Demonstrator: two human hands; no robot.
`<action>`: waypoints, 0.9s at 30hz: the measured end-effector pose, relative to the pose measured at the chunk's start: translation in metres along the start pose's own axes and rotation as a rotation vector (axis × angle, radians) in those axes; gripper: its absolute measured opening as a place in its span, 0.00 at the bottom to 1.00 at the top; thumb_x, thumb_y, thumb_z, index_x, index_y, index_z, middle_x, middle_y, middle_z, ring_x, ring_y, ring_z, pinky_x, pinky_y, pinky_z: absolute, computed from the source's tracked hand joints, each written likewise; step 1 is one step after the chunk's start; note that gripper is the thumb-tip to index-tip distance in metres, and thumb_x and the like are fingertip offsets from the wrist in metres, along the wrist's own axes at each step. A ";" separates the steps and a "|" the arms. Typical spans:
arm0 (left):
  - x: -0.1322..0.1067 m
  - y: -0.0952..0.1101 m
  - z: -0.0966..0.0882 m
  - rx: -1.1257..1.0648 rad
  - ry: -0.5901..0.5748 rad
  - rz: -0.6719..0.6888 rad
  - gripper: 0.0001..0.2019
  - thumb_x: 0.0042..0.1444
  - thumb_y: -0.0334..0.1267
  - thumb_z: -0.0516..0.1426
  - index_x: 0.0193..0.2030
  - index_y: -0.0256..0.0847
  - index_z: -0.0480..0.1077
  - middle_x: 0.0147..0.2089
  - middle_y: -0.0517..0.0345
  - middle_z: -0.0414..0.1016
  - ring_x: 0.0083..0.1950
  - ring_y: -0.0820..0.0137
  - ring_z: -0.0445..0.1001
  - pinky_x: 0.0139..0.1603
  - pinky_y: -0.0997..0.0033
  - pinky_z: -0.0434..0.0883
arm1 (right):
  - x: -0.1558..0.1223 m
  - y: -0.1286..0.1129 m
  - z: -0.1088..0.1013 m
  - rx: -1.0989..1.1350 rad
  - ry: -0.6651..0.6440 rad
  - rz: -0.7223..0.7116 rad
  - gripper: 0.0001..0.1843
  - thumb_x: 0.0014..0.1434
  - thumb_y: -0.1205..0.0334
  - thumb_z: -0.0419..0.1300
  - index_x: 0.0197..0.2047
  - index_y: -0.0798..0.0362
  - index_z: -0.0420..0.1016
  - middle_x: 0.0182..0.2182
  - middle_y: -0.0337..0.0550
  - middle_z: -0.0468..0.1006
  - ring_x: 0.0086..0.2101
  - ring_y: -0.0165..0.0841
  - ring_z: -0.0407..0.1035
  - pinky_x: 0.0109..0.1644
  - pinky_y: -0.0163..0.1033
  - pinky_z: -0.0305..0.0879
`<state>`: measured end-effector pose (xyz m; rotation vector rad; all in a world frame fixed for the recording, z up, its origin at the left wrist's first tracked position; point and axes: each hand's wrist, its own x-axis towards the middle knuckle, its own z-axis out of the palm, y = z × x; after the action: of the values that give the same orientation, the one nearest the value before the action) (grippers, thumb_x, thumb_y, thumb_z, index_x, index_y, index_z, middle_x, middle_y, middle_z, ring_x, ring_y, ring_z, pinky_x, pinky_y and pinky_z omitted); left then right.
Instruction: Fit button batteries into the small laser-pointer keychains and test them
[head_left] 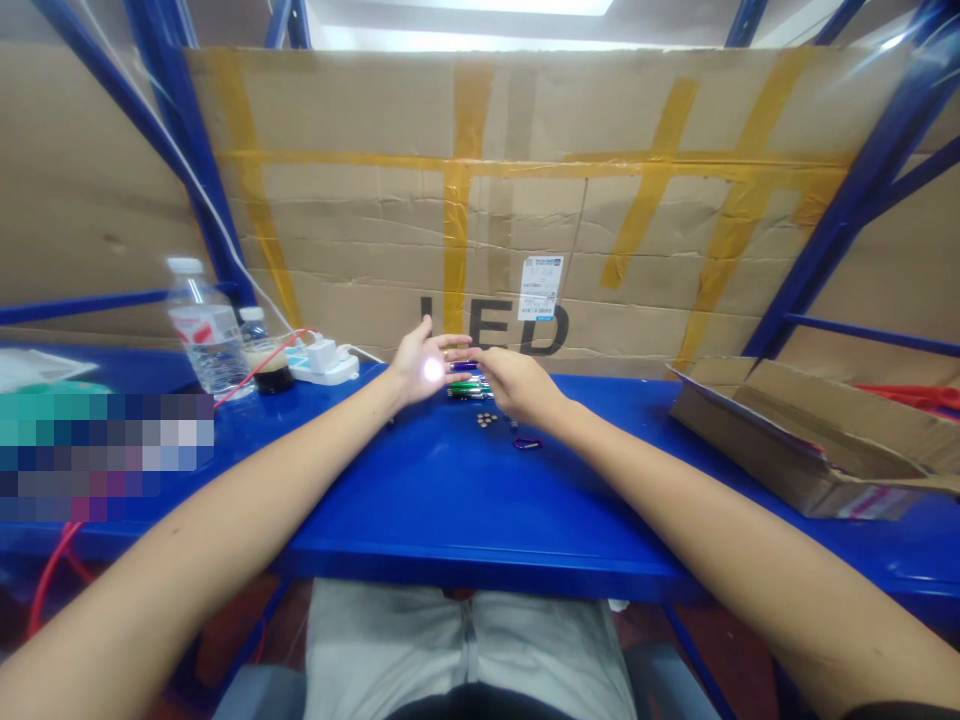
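Note:
My left hand is held palm-up with fingers spread, and a bright spot of light falls on the palm. My right hand is closed around a small purple flashlight that points at the left palm. Beneath the hands, on the blue table, lie several small green and dark flashlights, a cluster of small button batteries and a purple carabiner clip.
A water bottle, a dark drink bottle and a white power strip with red cable stand at the left. An open cardboard box lies at the right. A taped cardboard wall backs the table.

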<state>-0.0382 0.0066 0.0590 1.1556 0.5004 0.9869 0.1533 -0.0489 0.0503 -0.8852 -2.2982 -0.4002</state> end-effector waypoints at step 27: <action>-0.002 0.000 0.000 0.026 -0.017 -0.004 0.33 0.61 0.64 0.43 0.45 0.35 0.73 0.38 0.42 0.77 0.45 0.55 0.75 0.46 0.55 0.72 | -0.002 -0.008 -0.002 -0.028 0.088 -0.030 0.19 0.69 0.65 0.46 0.57 0.58 0.72 0.44 0.53 0.81 0.43 0.38 0.75 0.47 0.42 0.69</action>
<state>-0.0388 0.0048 0.0592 1.1853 0.5030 0.9684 0.1497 -0.0562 0.0500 -0.8312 -2.2318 -0.4760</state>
